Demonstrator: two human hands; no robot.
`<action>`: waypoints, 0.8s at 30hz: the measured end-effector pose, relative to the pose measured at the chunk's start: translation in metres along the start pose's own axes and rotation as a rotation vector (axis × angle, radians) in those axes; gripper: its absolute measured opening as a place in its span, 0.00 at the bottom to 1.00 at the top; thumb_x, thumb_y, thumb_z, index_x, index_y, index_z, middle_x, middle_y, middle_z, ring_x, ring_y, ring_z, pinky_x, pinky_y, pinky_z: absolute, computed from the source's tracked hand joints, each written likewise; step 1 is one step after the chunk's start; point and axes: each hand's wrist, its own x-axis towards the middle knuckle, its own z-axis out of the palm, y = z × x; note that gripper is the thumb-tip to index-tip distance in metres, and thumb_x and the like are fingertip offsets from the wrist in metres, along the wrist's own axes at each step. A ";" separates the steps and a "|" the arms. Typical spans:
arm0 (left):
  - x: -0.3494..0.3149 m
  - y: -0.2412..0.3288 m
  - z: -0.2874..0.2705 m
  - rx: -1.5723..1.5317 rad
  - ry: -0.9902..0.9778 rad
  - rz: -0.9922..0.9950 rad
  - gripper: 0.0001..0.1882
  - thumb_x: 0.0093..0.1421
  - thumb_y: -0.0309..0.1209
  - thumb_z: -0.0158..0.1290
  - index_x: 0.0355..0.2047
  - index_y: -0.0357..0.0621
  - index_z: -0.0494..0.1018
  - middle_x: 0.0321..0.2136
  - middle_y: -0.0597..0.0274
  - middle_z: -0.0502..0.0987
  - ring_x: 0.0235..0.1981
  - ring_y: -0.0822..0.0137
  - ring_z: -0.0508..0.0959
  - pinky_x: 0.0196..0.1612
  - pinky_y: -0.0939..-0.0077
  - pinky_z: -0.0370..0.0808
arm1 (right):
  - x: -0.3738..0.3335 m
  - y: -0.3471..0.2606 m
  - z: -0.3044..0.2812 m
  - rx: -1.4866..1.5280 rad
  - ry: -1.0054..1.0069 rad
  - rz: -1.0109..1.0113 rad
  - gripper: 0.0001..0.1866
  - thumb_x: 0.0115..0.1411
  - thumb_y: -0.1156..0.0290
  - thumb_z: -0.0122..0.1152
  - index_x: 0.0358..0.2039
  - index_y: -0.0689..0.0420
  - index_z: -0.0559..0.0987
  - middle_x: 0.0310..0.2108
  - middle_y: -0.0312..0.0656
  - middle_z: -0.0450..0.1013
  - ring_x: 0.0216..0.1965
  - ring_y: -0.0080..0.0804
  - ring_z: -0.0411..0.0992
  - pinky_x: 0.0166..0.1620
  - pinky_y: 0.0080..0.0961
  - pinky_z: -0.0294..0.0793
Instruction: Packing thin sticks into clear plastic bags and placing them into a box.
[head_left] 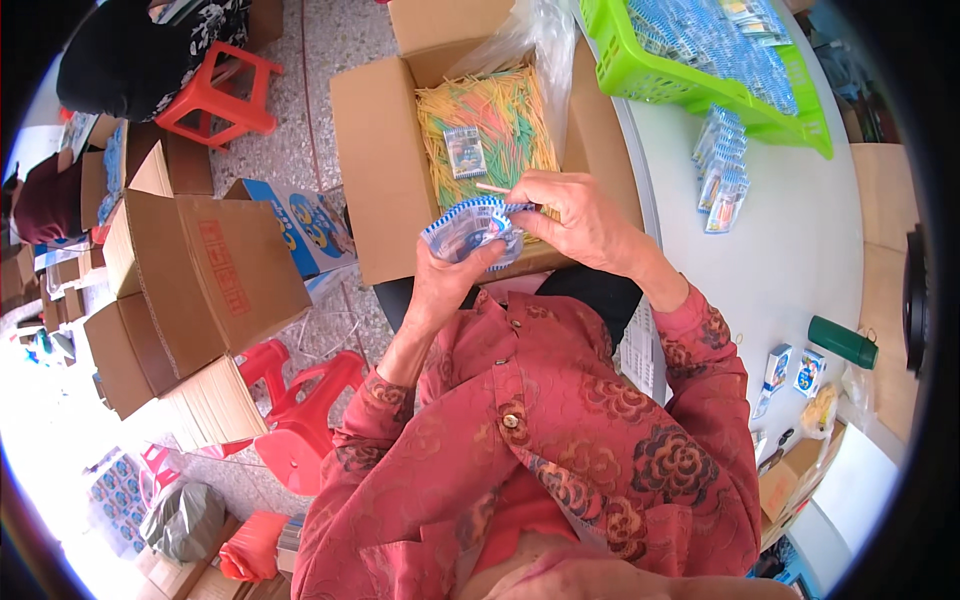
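Head view is showing speckled floor left of the open carton, and a white counter right of it. Coloured sticks are filling this carton. Over its near edge, the left hand is grasping a fan of clear packets; the right hand, further right, is pinching what looks like one pale stick, its long axis pointing leftwards, just beyond the packets.

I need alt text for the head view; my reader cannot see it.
A person's left hand holds blue-edged clear packets and the right hand pinches at their edge. An open cardboard box of thin, multicoloured pieces lies beyond; a green basket stands at right.
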 end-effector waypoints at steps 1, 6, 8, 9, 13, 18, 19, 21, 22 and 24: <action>0.000 -0.001 0.000 -0.001 0.002 0.002 0.12 0.51 0.23 0.55 0.37 0.37 0.72 0.31 0.67 0.75 0.33 0.78 0.72 0.38 0.81 0.71 | 0.001 -0.002 0.001 0.018 0.003 0.013 0.07 0.48 0.78 0.59 0.28 0.62 0.72 0.24 0.45 0.69 0.27 0.39 0.70 0.30 0.29 0.67; -0.001 -0.004 -0.004 0.002 0.099 0.039 0.10 0.49 0.21 0.56 0.34 0.37 0.73 0.28 0.68 0.75 0.29 0.79 0.72 0.33 0.84 0.71 | 0.003 -0.005 0.003 0.071 -0.026 0.055 0.09 0.47 0.78 0.60 0.31 0.62 0.73 0.26 0.43 0.70 0.28 0.34 0.70 0.32 0.25 0.68; 0.000 -0.003 -0.004 -0.045 0.119 0.037 0.10 0.48 0.20 0.57 0.33 0.37 0.73 0.28 0.67 0.75 0.29 0.79 0.73 0.33 0.83 0.72 | 0.004 -0.010 0.004 0.089 0.023 0.047 0.14 0.44 0.78 0.63 0.34 0.62 0.73 0.29 0.42 0.70 0.30 0.30 0.69 0.34 0.23 0.68; 0.000 -0.003 -0.004 -0.090 0.136 0.035 0.10 0.47 0.20 0.57 0.33 0.37 0.73 0.28 0.67 0.75 0.28 0.78 0.73 0.33 0.83 0.72 | 0.003 -0.012 0.004 0.088 0.021 0.046 0.14 0.44 0.78 0.63 0.34 0.62 0.73 0.29 0.42 0.70 0.30 0.30 0.69 0.34 0.23 0.68; 0.000 -0.007 -0.011 -0.097 0.125 -0.028 0.16 0.46 0.17 0.57 0.36 0.39 0.69 0.33 0.65 0.74 0.35 0.73 0.73 0.39 0.77 0.71 | 0.000 -0.021 -0.002 -0.002 0.167 -0.038 0.18 0.41 0.78 0.66 0.36 0.61 0.74 0.32 0.42 0.70 0.32 0.31 0.70 0.36 0.23 0.69; 0.008 -0.011 -0.010 -0.098 0.230 0.108 0.12 0.45 0.18 0.59 0.31 0.38 0.72 0.28 0.67 0.74 0.29 0.77 0.73 0.34 0.81 0.72 | -0.003 -0.026 -0.005 -0.124 0.199 -0.037 0.15 0.45 0.78 0.63 0.36 0.60 0.74 0.32 0.42 0.70 0.33 0.30 0.71 0.37 0.22 0.70; 0.009 -0.014 -0.015 -0.095 0.241 0.096 0.13 0.44 0.18 0.59 0.32 0.38 0.71 0.28 0.67 0.74 0.30 0.76 0.73 0.35 0.79 0.71 | -0.002 -0.025 -0.007 -0.100 0.193 0.025 0.14 0.47 0.78 0.61 0.36 0.60 0.74 0.31 0.42 0.70 0.33 0.29 0.71 0.38 0.22 0.70; 0.011 -0.011 -0.021 -0.132 0.259 0.130 0.15 0.44 0.17 0.58 0.34 0.38 0.71 0.30 0.65 0.74 0.31 0.74 0.74 0.37 0.78 0.71 | 0.003 -0.009 -0.009 -0.037 0.206 0.141 0.11 0.52 0.79 0.55 0.38 0.61 0.73 0.30 0.42 0.72 0.33 0.27 0.72 0.38 0.22 0.71; 0.010 -0.003 -0.022 -0.154 0.235 0.138 0.16 0.45 0.16 0.57 0.36 0.38 0.70 0.33 0.63 0.75 0.34 0.72 0.75 0.39 0.77 0.71 | 0.005 0.000 -0.009 -0.016 0.209 0.230 0.11 0.53 0.79 0.54 0.39 0.62 0.73 0.30 0.41 0.73 0.33 0.27 0.72 0.38 0.22 0.71; 0.010 0.000 -0.029 -0.201 0.233 0.164 0.17 0.45 0.16 0.57 0.37 0.38 0.70 0.34 0.62 0.75 0.36 0.71 0.75 0.41 0.77 0.71 | 0.004 0.033 -0.004 -0.007 0.213 0.271 0.11 0.56 0.77 0.51 0.40 0.61 0.73 0.29 0.41 0.73 0.33 0.25 0.72 0.38 0.21 0.71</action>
